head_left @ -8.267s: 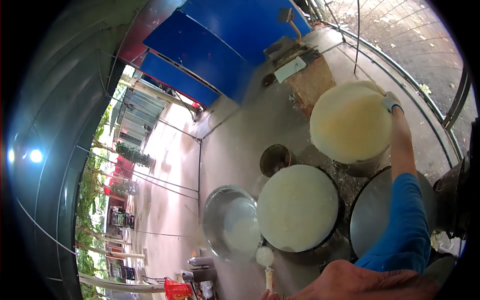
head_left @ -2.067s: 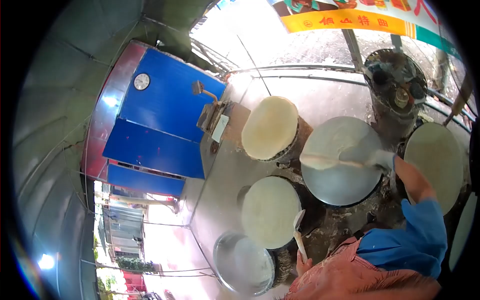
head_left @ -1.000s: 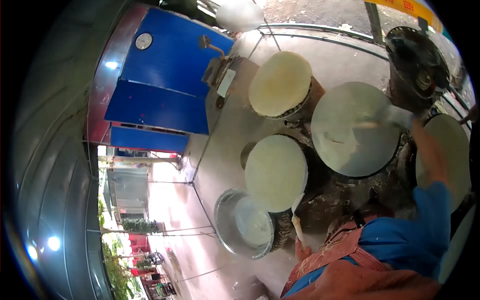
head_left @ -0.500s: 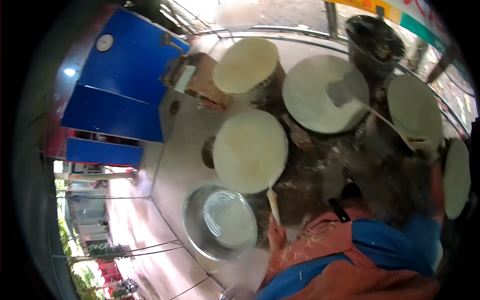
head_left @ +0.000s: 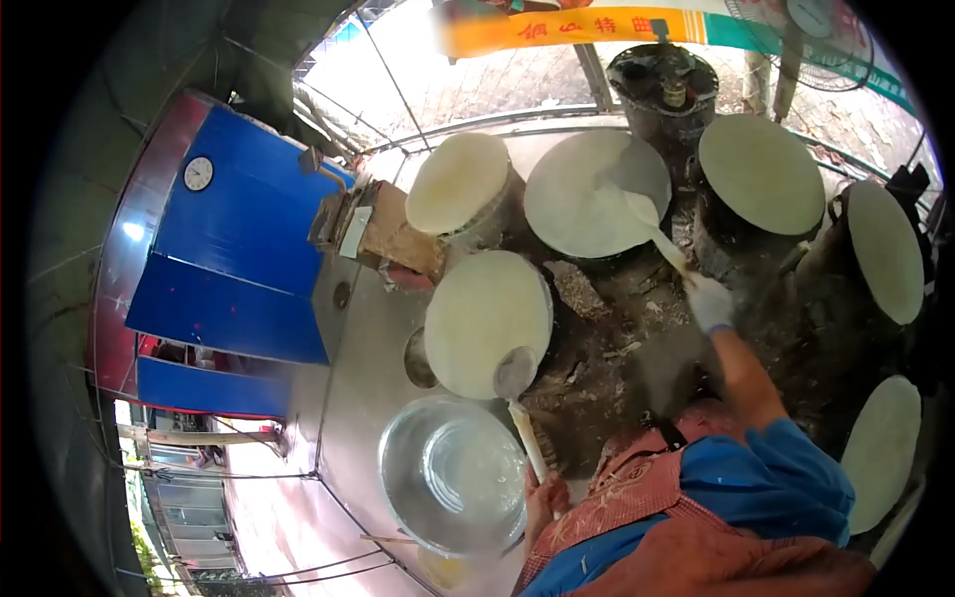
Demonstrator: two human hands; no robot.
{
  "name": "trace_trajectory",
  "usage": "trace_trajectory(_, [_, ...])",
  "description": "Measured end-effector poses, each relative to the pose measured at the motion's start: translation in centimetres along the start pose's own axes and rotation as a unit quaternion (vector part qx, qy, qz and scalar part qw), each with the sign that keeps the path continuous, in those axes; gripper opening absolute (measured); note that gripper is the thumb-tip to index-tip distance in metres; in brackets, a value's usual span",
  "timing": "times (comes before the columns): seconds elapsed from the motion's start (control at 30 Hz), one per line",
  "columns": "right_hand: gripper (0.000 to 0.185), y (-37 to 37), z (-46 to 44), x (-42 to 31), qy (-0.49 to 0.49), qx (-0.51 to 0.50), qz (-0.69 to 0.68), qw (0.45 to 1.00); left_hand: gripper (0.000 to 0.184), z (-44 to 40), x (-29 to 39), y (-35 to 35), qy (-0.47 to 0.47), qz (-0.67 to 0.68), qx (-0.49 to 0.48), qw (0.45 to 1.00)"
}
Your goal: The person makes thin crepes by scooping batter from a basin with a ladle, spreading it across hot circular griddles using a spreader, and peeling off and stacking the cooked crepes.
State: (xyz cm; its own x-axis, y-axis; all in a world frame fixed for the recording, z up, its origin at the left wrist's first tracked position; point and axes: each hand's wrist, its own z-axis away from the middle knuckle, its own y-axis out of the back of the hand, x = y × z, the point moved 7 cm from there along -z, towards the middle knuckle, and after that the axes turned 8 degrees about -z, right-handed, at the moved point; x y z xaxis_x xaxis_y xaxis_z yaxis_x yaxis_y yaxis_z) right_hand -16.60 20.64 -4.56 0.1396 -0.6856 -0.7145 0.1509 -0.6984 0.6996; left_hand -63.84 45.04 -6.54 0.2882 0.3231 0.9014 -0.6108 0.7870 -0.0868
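My left hand (head_left: 545, 495) is closed round the handle of a ladle (head_left: 515, 373), whose bowl is over the near edge of a batter-covered round griddle (head_left: 484, 318). My gloved right hand (head_left: 708, 301) grips a wooden spreader (head_left: 662, 237). Its pale blade lies on the batter of a second griddle (head_left: 577, 199), which shows a bare grey patch at its upper right. Below the first griddle is a large metal basin (head_left: 398, 458) with pale liquid in it.
More round griddles with pale sheets stand at the back left (head_left: 458, 184), right (head_left: 761, 174), far right (head_left: 885, 252) and lower right (head_left: 883, 458). Behind are a bucket-like drum (head_left: 662, 109) and a cardboard box (head_left: 403, 231). A blue panel (head_left: 234, 199) is at left.
The view has shifted. My right hand has moved the spreader round the second griddle, and batter now covers much more of it. My left hand still has the ladle, its bowl now over the first griddle.
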Motion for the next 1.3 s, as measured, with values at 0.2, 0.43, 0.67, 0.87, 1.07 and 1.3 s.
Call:
trace_trajectory(0.2, [0.028, -6.3, -1.2, -6.4, 0.096, -0.068, 0.0, 0.993, 0.028, 1.1, 1.2, -5.1, 0.131, 0.454, -0.187, 0.861])
trace_trajectory(0.43, [0.033, -2.1, -9.5, -1.9, 0.053, 0.061, -0.09, 0.993, 0.026, 0.8, 6.8, -11.6, 0.171, 0.419, -0.157, 0.878])
trace_trajectory(0.67, [0.03, -1.8, -9.6, 4.1, 0.102, -0.024, -0.022, 0.994, 0.017, -3.3, 7.0, -14.6, 0.208, 0.435, -0.147, 0.864])
trace_trajectory(0.87, [0.03, -0.3, -11.0, -2.0, 0.098, -0.051, -0.077, 0.991, 0.014, -5.2, 6.6, -17.5, 0.26, 0.456, -0.115, 0.844])
trace_trajectory(1.07, [0.042, 1.5, -14.0, 6.4, 0.034, 0.007, -0.075, 0.997, 0.011, -7.3, 6.6, -19.3, 0.263, 0.461, -0.104, 0.841])
trace_trajectory(1.3, [0.043, 0.1, -30.5, 1.5, 0.001, -0.03, -0.227, 0.973, 0.008, -7.7, 6.4, -19.3, 0.265, 0.444, -0.106, 0.849])
